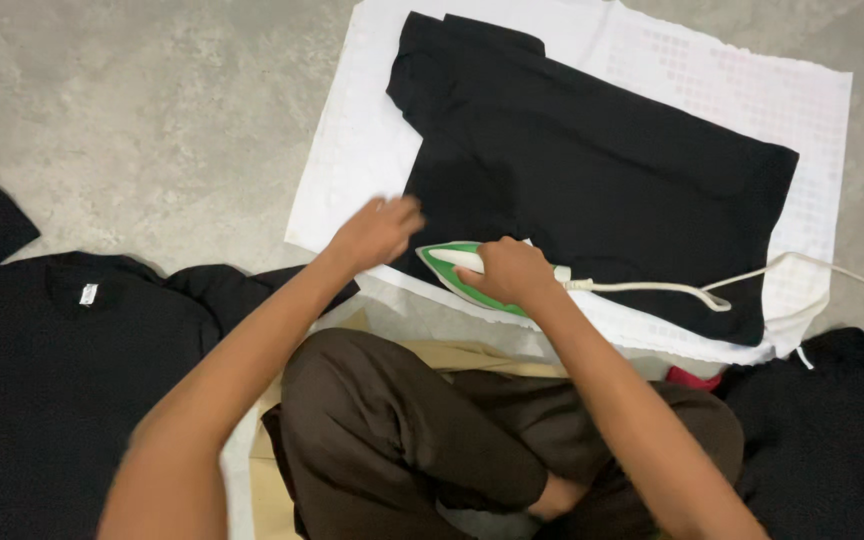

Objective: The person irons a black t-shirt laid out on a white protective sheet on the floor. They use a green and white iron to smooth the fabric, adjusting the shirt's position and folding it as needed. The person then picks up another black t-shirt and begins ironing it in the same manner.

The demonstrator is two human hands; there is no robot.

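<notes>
A black t-shirt [602,160] lies spread flat on a white towel [752,90] on the floor. My right hand [512,272] grips the handle of a green and white iron [449,262], which rests on the shirt's near edge. My left hand [380,230] is just left of the iron, blurred, fingers loosely curled at the shirt's lower left edge; whether it presses the cloth is unclear. The iron's white cord [672,290] trails right across the towel.
A black shirt with a white neck label [72,350] lies on the left, another dark garment pile [832,420] on the right. My crossed legs in brown trousers [432,430] sit on tan cardboard [272,500]. Grey concrete floor [152,120] surrounds everything.
</notes>
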